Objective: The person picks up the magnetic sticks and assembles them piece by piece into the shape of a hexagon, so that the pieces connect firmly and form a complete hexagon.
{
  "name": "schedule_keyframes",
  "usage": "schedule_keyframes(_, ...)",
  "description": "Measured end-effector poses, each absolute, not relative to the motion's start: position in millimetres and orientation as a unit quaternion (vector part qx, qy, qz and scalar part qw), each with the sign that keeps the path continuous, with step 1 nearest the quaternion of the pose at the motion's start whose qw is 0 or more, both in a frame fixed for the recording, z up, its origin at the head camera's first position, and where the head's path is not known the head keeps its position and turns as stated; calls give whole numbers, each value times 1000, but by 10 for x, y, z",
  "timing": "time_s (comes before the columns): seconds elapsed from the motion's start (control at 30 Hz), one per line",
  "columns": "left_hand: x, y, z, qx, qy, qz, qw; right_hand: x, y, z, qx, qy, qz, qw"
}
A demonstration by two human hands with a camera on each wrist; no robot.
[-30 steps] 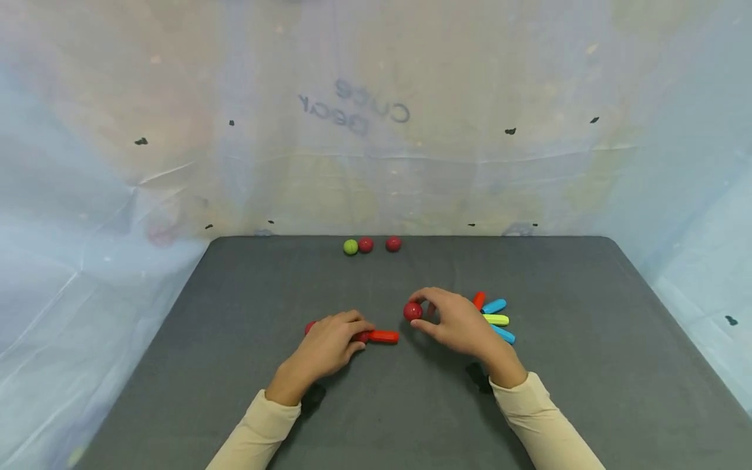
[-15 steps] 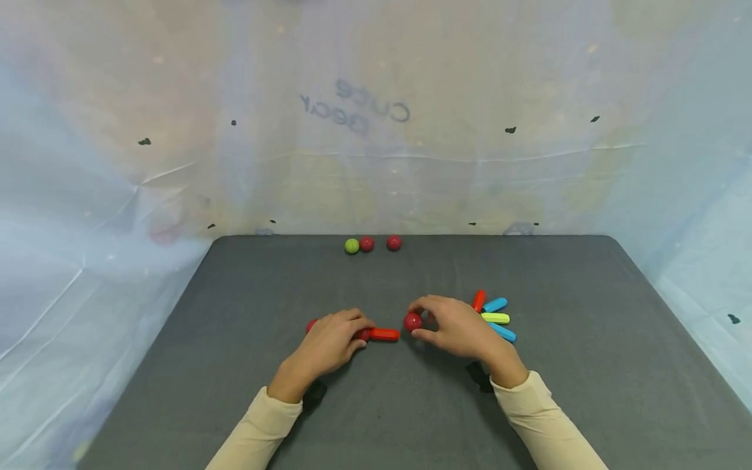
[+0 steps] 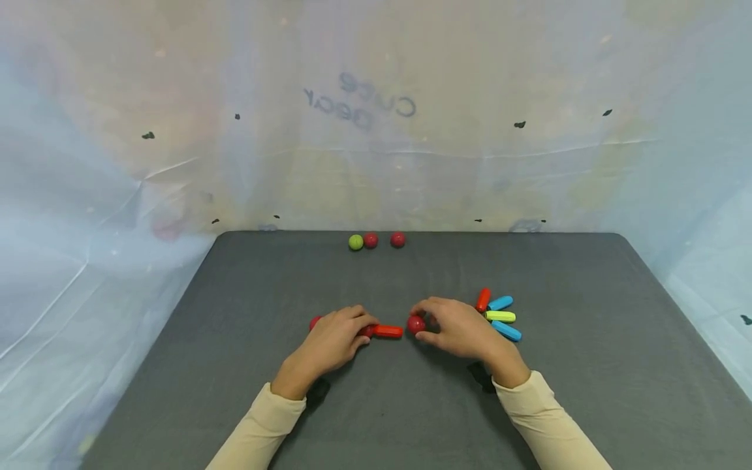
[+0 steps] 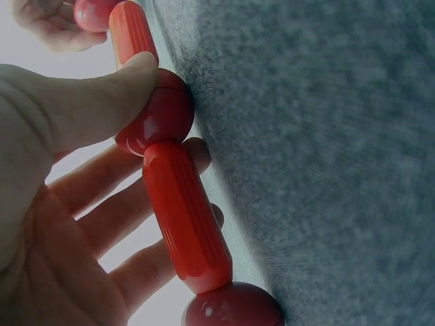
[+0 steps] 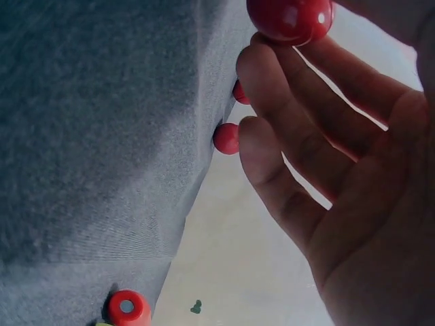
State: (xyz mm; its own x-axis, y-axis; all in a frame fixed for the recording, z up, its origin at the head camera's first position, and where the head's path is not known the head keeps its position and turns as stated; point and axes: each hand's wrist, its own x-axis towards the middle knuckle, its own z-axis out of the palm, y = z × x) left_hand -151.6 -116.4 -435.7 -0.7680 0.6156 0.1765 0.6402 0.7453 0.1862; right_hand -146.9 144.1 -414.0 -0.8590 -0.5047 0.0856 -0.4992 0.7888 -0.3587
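Observation:
A chain of red balls joined by red grooved rods lies under my left hand (image 3: pixel 333 339). Its thumb and fingers pinch the middle ball (image 4: pixel 163 112). One red rod (image 4: pixel 187 217) runs back beneath the palm to an end ball (image 4: pixel 234 307). The other rod (image 3: pixel 388 331) points right, out past the fingertips. My right hand (image 3: pixel 461 328) pinches a loose red ball (image 3: pixel 416 324) between thumb and fingers, just off that rod's free end. In the left wrist view, this ball appears close beyond the rod's tip.
Beside the right hand several short rods lie fanned out: a red rod (image 3: pixel 484 299), a yellow-green rod (image 3: pixel 500 316) and blue rods (image 3: pixel 506 331). Along the back edge of the grey table (image 3: pixel 264 274) sit a green ball (image 3: pixel 355 242) and two red balls (image 3: pixel 397 239).
My right hand has brought its red ball down toward me, level with the rod's free end and close to it. The left hand keeps its pinch in place. The head view has tilted slightly.

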Motion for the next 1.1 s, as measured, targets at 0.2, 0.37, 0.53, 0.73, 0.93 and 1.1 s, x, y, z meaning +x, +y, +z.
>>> schedule_keyframes(0.2,-1530,-1153,-4353,-332,-934,-120,44,-1474,1455,-4153,-269,946,-180,12)
schedule_keyframes(0.37,-1541,-1160,-4360,-334,-933,-132,39,-1482,1458,-4177,-276,945,-174,14)
schedule_keyframes(0.53,-1539,-1166,-4358,-335,-930,-143,40,-1489,1448,-4210,-283,943,-175,13)
schedule_keyframes(0.73,-1535,-1175,-4353,-330,-931,-153,31,-1485,1415,-4204,-274,943,-187,26)
schedule_keyframes(0.93,-1546,-1172,-4364,-330,-930,-159,25,-1482,1382,-4213,-263,945,-192,33)
schedule_keyframes(1.1,-1557,-1174,-4363,-334,-930,-154,24,-1485,1363,-4228,-260,945,-194,30)
